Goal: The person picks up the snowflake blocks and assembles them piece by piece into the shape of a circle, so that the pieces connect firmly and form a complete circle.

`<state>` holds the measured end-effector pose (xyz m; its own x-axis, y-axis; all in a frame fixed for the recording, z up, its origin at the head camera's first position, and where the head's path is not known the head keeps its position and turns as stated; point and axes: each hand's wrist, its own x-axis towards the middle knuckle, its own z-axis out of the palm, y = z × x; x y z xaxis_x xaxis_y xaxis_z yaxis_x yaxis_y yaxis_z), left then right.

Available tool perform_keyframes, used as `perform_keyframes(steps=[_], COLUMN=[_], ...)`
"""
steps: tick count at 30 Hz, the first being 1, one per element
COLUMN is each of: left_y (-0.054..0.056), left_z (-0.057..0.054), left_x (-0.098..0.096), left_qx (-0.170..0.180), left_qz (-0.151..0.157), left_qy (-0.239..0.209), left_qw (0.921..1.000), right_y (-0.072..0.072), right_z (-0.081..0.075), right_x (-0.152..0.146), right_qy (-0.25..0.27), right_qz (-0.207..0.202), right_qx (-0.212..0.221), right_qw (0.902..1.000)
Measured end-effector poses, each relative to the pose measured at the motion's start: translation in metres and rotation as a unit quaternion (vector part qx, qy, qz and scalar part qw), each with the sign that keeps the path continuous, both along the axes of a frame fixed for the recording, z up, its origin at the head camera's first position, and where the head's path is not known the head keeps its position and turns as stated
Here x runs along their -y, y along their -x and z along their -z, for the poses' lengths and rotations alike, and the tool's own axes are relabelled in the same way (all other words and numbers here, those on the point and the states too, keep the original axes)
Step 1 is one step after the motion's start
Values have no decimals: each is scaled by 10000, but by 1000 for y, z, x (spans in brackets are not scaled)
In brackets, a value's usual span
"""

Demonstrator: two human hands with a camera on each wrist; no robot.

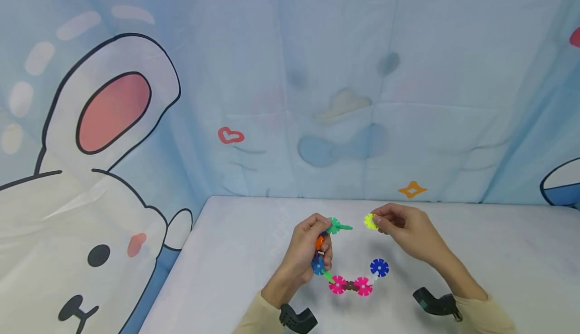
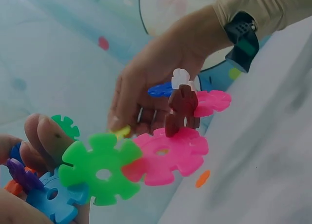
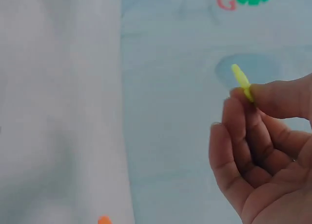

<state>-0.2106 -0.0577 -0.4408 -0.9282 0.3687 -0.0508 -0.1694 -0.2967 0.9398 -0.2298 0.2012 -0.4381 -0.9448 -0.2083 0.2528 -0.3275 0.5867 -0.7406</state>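
Note:
My left hand grips a chain of slotted plastic snowflake discs, its fingers curled round the orange disc and its neighbours. Two green discs stick out at the top of that hand. Below it the chain curves right through a blue disc, a light green disc, two pink discs joined by a brown one, then a white one and a dark blue disc. Between thumb and fingertips my right hand pinches a yellow disc, apart from the chain.
Under both hands lies a white table. A pale blue printed curtain hangs behind its back edge, with a large rabbit picture on the left. A black wrist camera is strapped to the left sleeve, another to the right.

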Motion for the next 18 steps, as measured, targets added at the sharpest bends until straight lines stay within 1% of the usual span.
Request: perform_keyframes(steps=[5,8,12,18], left_y=[-2,-3,-4,-4], left_z=[-2,-5,-6,-7], left_x=[1,1,2,1], left_qx=[-36,-53,-88,-191], left_qz=[14,0,-24,-45], left_qy=[-212,-300,-349,-253], left_qw=[9998,9995,9993,9995], right_y=[-12,-18,-23,-26], right_z=[-12,-17,-19,-20], right_x=[13,20,25,29], right_qy=[741,1063,1244,1280], right_qz=[-111,-181,-249,-299], right_qx=[245,301,353,314], right_qw=[9969,9937,9913,9908])
